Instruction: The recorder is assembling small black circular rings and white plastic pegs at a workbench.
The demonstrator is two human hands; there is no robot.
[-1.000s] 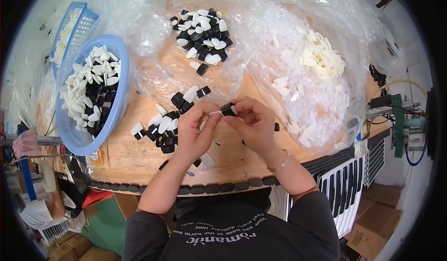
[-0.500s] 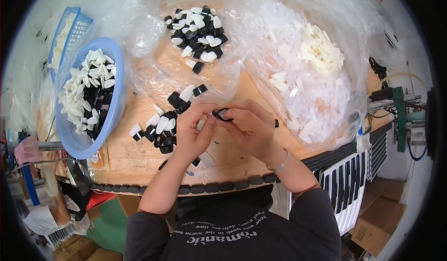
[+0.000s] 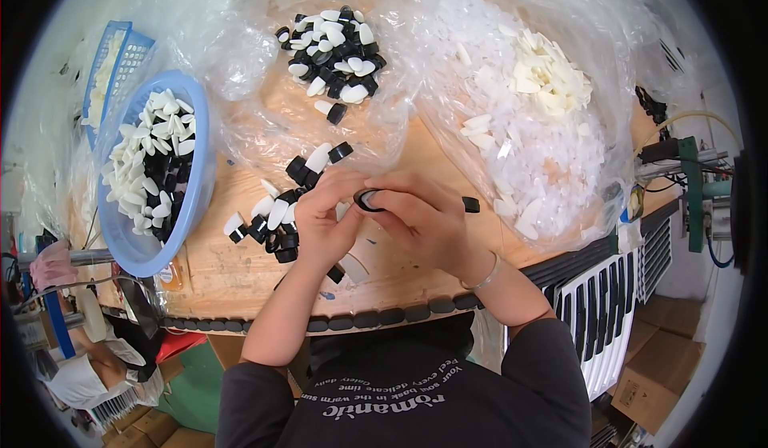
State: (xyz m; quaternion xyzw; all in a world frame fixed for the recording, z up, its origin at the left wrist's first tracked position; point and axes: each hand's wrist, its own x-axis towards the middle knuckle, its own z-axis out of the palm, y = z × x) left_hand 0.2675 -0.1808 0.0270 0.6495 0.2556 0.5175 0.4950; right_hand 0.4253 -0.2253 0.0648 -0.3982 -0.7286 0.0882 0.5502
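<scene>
While black-and-white pieces (image 3: 278,214) crowd the left hand (image 3: 326,218), plastic (image 3: 240,120) lies beyond.

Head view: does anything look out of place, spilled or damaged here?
Nothing looks plainly spilled or damaged. One mild oddity: a lone black piece lies on the wooden table beside the right hand, apart from the loose black-and-white cluster left of the left hand.

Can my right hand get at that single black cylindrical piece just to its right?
Likely yes: the black cylindrical piece lies just beside the right hand, with nothing visible between them, though that hand is occupied with a black ring.
</scene>
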